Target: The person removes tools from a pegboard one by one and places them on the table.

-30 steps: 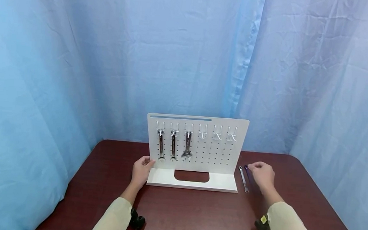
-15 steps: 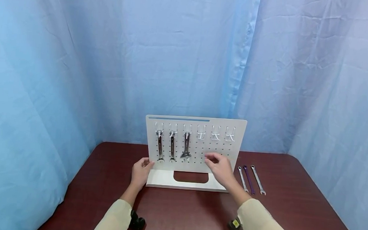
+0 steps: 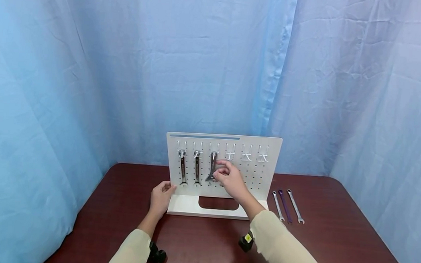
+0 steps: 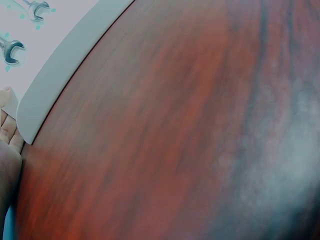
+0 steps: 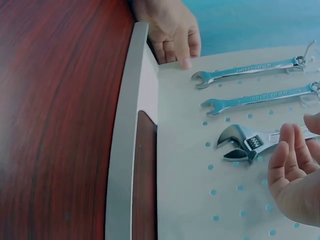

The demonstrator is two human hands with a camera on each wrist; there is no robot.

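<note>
The left grip (image 3: 161,196) is pinching the perforated white board (image 5: 185,165). The right grip (image 3: 229,179), fingers loosely parted, is hovering beside a shiny adjustable wrench (image 5: 254,142), its handle marking (image 5: 276,136) seeming illegible.

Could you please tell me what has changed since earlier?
The right hand moved left, away from the rightmost loose wrench it had covered, to the hanging adjustable wrench; contact is unclear. The left hand still holds the pegboard; the adjustable wrench remains hung.

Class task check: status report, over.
Left grip holding pegboard edge. Right grip at adjustable wrench, contact unclear. Wrench hanging on board. No obstruction seen.
</note>
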